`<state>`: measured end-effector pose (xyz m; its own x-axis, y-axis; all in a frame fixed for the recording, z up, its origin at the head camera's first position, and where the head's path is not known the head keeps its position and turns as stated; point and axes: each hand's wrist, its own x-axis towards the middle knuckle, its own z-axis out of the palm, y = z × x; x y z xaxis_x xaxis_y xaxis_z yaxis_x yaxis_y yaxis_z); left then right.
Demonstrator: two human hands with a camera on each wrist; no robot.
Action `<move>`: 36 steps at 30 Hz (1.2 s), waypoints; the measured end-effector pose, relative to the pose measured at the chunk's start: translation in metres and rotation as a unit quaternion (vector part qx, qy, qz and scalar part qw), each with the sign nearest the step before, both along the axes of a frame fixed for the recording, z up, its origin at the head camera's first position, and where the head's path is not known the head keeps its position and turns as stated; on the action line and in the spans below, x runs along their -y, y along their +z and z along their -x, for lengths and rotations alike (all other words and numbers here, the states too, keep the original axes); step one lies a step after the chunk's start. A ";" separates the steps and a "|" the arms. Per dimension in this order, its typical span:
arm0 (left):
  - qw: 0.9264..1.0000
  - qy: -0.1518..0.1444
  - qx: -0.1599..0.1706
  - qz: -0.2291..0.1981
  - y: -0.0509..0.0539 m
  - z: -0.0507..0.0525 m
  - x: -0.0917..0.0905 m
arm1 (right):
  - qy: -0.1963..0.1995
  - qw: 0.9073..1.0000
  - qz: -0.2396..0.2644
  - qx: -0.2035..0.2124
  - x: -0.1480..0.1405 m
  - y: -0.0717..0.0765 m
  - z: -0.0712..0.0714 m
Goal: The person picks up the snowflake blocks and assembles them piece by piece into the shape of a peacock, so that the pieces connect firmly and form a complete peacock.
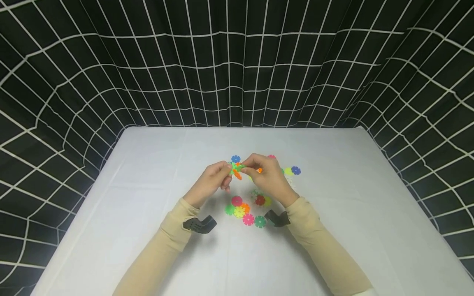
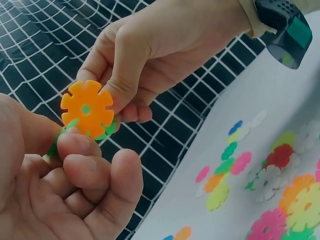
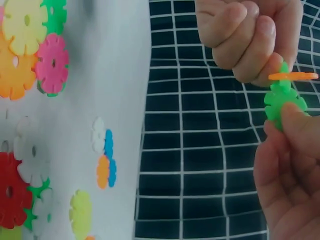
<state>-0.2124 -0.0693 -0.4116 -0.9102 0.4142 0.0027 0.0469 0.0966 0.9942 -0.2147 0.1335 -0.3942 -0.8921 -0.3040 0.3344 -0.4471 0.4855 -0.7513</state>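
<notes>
Out in front, above the table, my two hands hold an assembly of notched plastic discs between them. My left hand (image 1: 212,180) pinches a green disc (image 2: 53,146) at one end, mostly hidden by the fingers. With thumb and forefinger, my right hand (image 1: 270,174) grips another green disc (image 3: 276,102) at the other end. An orange notched disc (image 2: 97,102) stands crosswise between the two green ones and touches both. In the head view a second orange piece (image 1: 237,174) hangs below the green. How deep the slots interlock cannot be told.
Loose notched discs lie on the white table (image 1: 148,164). A near group has a pink disc (image 1: 248,219) and a dark green disc (image 1: 260,222). Beside it is a red disc (image 1: 260,200). A blue disc (image 1: 235,158) lies beyond my hands, a dark blue disc (image 1: 296,170) to the right.
</notes>
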 end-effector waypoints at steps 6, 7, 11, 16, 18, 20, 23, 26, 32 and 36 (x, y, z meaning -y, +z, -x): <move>1.000 -0.003 0.006 0.005 -0.001 0.000 -0.001 | -0.007 1.000 -0.012 -0.014 0.003 -0.002 -0.001; 1.000 0.001 0.008 0.004 -0.001 0.001 -0.002 | -0.008 1.000 -0.014 -0.018 0.004 -0.001 -0.001; 0.999 0.031 0.011 0.001 0.001 0.001 -0.005 | -0.001 1.000 -0.022 -0.016 0.003 0.000 0.000; 0.997 0.065 0.020 -0.021 0.002 0.002 -0.005 | 0.011 0.998 -0.051 0.036 -0.008 0.003 0.008; 0.996 0.078 0.025 -0.032 0.000 0.004 -0.003 | 0.005 0.996 -0.068 0.062 -0.016 0.002 0.015; 0.995 0.088 0.029 -0.043 0.000 0.005 -0.001 | -0.011 0.993 -0.092 0.079 -0.026 -0.003 0.023; 0.994 0.093 0.036 -0.051 -0.001 0.005 0.001 | -0.035 0.981 -0.148 0.117 -0.040 -0.013 0.034; 0.994 0.082 0.039 -0.054 0.000 0.006 0.002 | -0.034 0.963 -0.227 0.142 -0.046 -0.025 0.040; 0.997 0.048 0.034 -0.052 -0.002 0.006 0.002 | 0.002 0.943 -0.310 0.122 -0.038 -0.047 0.037; 0.998 0.034 0.026 -0.052 -0.003 0.005 0.002 | -0.020 0.938 -0.329 0.109 -0.031 -0.056 0.035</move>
